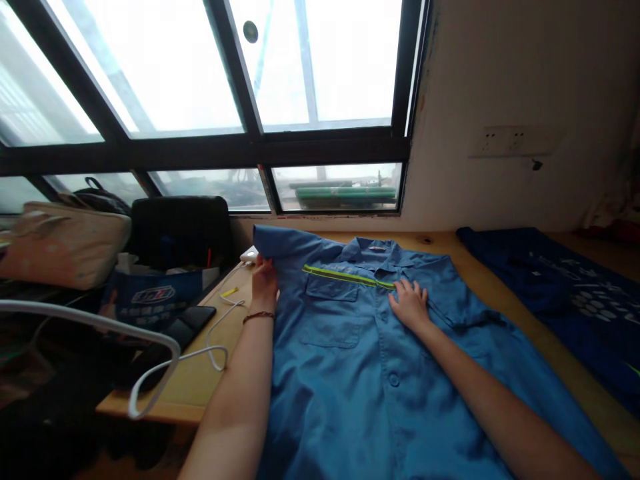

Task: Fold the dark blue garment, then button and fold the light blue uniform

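Observation:
A blue work shirt [330,373] with a collar, buttons, flap pockets and a yellow-green strip [340,275] across one chest side lies front up on the table. At the left, my left hand [264,283] has its fingers curled on the edge of the shirt's sleeve [285,243], which is folded upward there. My right hand [411,303] rests flat on the other chest side near the button line, fingers spread, beside the inner end of the strip. The shirt's lower end runs out of view.
On the wooden table [200,373], a white cable [220,347], a white plug [249,255] and a dark phone-like slab [197,317] lie at left. A dark blue garment [565,287] with white print is at right. Bags [65,243] stand beyond the left edge. Window and wall are behind.

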The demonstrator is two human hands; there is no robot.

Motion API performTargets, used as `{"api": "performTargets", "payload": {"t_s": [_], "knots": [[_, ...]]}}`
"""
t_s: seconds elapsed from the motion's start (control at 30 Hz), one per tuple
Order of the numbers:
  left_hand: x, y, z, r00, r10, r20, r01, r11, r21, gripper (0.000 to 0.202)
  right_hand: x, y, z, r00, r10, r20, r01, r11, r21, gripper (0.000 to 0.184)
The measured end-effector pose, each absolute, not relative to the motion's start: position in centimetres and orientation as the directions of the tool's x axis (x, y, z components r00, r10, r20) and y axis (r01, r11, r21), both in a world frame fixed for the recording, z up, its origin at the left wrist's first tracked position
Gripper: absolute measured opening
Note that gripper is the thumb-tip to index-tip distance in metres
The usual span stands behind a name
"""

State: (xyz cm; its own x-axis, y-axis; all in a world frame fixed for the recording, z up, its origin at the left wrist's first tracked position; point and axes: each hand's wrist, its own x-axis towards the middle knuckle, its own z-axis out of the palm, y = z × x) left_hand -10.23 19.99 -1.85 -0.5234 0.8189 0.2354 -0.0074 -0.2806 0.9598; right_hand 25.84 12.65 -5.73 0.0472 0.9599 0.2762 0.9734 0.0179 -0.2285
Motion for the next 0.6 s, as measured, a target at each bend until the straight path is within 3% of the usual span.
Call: {"api": "performTargets", "payload": {"t_s": [0.1, 0.2, 0.27, 0.4, 0.47, 0.53, 0.6], "knots": [[-11.3, 20.2, -2.7, -0.619, 0.781, 0.082, 0.029, -0.081, 0.996, 0.018, 26.3, 12.7, -6.5, 0.043, 0.958, 0.283, 0.967, 0.031, -0.254, 0.040], [-11.4, 20.7, -3.1, -0.658, 0.750, 0.067, 0.082, -0.017, 0.996, 0.026, 26.8, 12.9, -6.5, 0.038, 0.950, 0.310, 0.967, 0.043, -0.251, 0.039], [-11.3, 20.8, -3.0, -0.683, 0.725, 0.089, 0.225, 0.094, 0.970, 0.039, 26.8, 12.9, -6.4, 0.035, 0.947, 0.318, 0.969, 0.045, -0.241, 0.039], [-11.0, 20.1, -2.4, -0.690, 0.722, 0.055, 0.533, 0.455, 0.713, 0.052, 26.6, 12.9, -6.5, 0.028, 0.947, 0.320, 0.972, 0.048, -0.228, 0.038], [-10.9, 19.6, -2.3, -0.719, 0.684, 0.118, 0.572, 0.488, 0.659, 0.048, 26.6, 12.9, -6.6, 0.025, 0.947, 0.319, 0.973, 0.050, -0.224, 0.038], [-10.8, 19.1, -2.5, -0.775, 0.575, 0.263, 0.576, 0.473, 0.666, 0.044, 26.7, 12.9, -6.6, 0.013, 0.948, 0.318, 0.974, 0.060, -0.219, 0.038], [-10.9, 18.8, -2.7, -0.825, 0.468, 0.316, 0.538, 0.481, 0.692, 0.041, 26.7, 12.8, -6.5, -0.003, 0.948, 0.317, 0.974, 0.074, -0.213, 0.039]]}}
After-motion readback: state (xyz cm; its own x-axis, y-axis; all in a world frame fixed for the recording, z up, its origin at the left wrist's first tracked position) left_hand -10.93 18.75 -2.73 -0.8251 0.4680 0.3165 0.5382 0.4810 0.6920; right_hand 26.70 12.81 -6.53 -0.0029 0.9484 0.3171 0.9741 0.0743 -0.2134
